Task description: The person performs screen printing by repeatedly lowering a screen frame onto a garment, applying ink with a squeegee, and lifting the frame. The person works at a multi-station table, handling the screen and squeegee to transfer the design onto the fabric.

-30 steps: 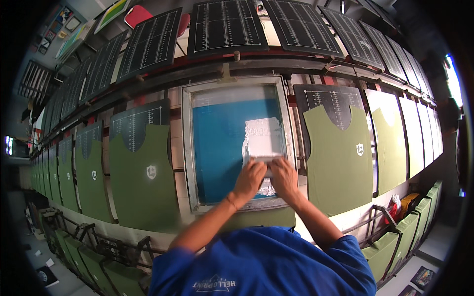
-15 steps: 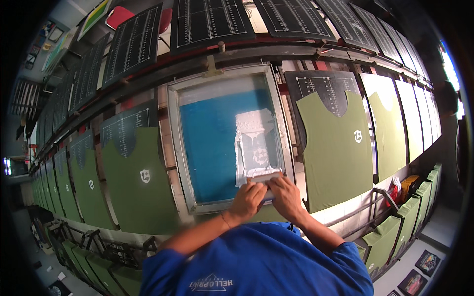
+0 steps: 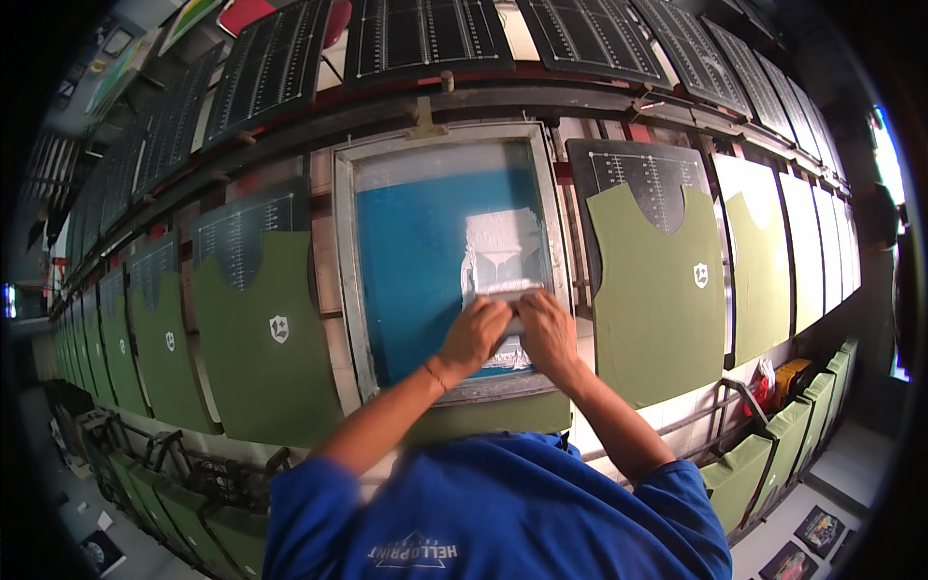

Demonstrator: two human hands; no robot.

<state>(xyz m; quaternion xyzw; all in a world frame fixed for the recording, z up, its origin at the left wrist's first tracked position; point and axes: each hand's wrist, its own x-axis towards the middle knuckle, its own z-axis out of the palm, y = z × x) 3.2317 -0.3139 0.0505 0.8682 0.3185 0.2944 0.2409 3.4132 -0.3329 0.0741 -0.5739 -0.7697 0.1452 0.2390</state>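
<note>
A framed printing screen (image 3: 411,246) with blue mesh lies in front of me over a green shirt piece, whose lower edge shows below the frame. My left hand (image 3: 476,331) and my right hand (image 3: 545,331) both grip a squeegee (image 3: 513,319), side by side, over the right half of the mesh. The fingers cover most of the tool. White ink (image 3: 503,232) is smeared on the mesh beyond the squeegee, and a smaller patch shows on the near side. The shield design in the mesh is hidden under the hands.
Green shirt panels with white shield prints lie on boards to the left (image 3: 266,338) and right (image 3: 659,300). Black marked boards (image 3: 430,39) line the far side beyond a dark rail (image 3: 367,111). Below right, more green-covered boards (image 3: 744,474) hang near a metal bar.
Both hands have pushed the squeegee away from me, up the mesh from near the bottom of the frame. The shield area visible before is now covered. The view has shifted slightly.
</note>
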